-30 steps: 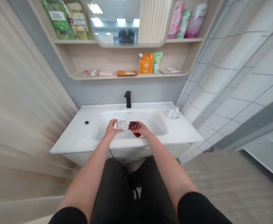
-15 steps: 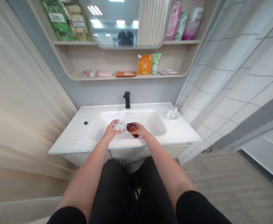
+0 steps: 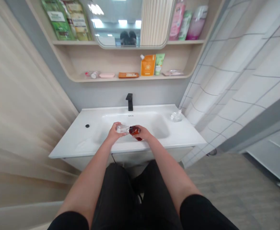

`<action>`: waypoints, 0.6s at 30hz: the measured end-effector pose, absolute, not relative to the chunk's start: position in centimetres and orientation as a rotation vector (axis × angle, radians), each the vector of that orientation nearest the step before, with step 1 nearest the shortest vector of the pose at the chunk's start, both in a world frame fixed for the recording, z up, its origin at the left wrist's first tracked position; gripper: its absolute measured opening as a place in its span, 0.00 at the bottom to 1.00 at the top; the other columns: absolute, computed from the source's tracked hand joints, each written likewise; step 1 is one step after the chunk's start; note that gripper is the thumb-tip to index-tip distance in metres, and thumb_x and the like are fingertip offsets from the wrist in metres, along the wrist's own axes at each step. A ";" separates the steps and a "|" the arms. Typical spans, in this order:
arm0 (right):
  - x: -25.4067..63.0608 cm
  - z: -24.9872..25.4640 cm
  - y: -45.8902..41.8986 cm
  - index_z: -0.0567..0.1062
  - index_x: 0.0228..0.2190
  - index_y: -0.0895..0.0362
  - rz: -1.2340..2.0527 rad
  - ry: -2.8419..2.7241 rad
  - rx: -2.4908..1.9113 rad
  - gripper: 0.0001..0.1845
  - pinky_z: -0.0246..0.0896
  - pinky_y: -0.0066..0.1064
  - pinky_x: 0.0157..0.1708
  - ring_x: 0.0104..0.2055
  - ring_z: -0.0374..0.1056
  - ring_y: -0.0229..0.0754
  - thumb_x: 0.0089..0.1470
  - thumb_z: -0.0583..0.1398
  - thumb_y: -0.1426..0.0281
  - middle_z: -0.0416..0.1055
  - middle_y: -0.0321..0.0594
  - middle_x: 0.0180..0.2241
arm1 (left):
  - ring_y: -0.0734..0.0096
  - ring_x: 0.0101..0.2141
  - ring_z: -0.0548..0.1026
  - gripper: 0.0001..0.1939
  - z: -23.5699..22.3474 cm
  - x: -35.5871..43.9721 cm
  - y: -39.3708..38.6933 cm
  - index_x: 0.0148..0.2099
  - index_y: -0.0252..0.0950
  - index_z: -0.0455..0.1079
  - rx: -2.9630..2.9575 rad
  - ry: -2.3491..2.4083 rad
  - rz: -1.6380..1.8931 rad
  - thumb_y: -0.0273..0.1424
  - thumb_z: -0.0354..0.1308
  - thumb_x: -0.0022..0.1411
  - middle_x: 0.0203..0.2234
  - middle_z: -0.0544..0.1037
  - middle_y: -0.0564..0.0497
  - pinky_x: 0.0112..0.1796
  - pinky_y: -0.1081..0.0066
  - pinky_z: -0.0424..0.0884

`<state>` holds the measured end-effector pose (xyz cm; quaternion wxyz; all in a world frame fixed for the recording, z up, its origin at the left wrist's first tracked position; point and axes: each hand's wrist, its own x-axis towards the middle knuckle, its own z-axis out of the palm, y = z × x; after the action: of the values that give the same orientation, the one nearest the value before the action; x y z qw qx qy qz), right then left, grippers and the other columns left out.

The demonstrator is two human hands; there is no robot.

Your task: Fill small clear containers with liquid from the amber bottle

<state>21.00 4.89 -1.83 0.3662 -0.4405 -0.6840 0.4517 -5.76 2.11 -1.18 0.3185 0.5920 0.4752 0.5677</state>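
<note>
Over the white sink basin, my left hand is shut around a small transparent container. My right hand grips a dark amber bottle, tilted with its upper end toward the transparent container. The two objects are very close, and I cannot tell if they touch. My fingers hide much of both objects.
A black faucet stands behind the basin. A crumpled transparent item lies on the right of the white countertop, and a black drain stopper sits on the left. Shelves above hold several bottles and pouches below a mirror.
The amber bottle has tilted further toward horizontal, and its upper end has moved closer to the transparent container. My hands have drawn slightly closer together.
</note>
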 end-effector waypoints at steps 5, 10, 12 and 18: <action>21.0 -1.5 4.7 0.81 0.55 0.48 1.134 -1.768 -1.164 0.39 0.73 0.43 0.56 0.49 0.79 0.51 0.38 0.78 0.69 0.85 0.35 0.46 | 0.56 0.50 0.78 0.44 -0.9 -5.7 2.0 0.56 0.42 0.70 1.498 1.218 1.453 0.36 0.83 0.35 0.49 0.78 0.49 0.54 0.57 0.75; 21.0 -1.5 4.7 0.81 0.55 0.47 1.133 -1.774 -1.167 0.39 0.73 0.43 0.56 0.49 0.79 0.51 0.38 0.77 0.70 0.85 0.35 0.47 | 0.56 0.50 0.79 0.44 -0.8 -5.7 2.1 0.56 0.43 0.70 1.492 1.196 1.452 0.35 0.83 0.36 0.48 0.78 0.49 0.54 0.55 0.76; 21.0 -1.5 4.7 0.81 0.55 0.48 1.129 -1.774 -1.167 0.39 0.73 0.43 0.56 0.49 0.79 0.51 0.38 0.77 0.70 0.85 0.35 0.47 | 0.55 0.50 0.79 0.44 -0.8 -5.7 2.1 0.56 0.43 0.70 1.489 1.189 1.449 0.36 0.83 0.36 0.49 0.79 0.49 0.54 0.55 0.76; 20.9 -1.3 4.5 0.81 0.54 0.48 1.126 -1.778 -1.179 0.38 0.73 0.42 0.55 0.49 0.79 0.51 0.38 0.78 0.69 0.85 0.35 0.46 | 0.55 0.51 0.79 0.43 -0.8 -5.7 2.0 0.55 0.42 0.71 1.494 1.161 1.472 0.36 0.84 0.36 0.51 0.79 0.48 0.55 0.54 0.77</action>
<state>20.95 4.46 -1.26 0.3565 -0.4567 -0.6886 0.4360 -5.69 2.05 -0.79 0.3636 0.5807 0.4510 0.5720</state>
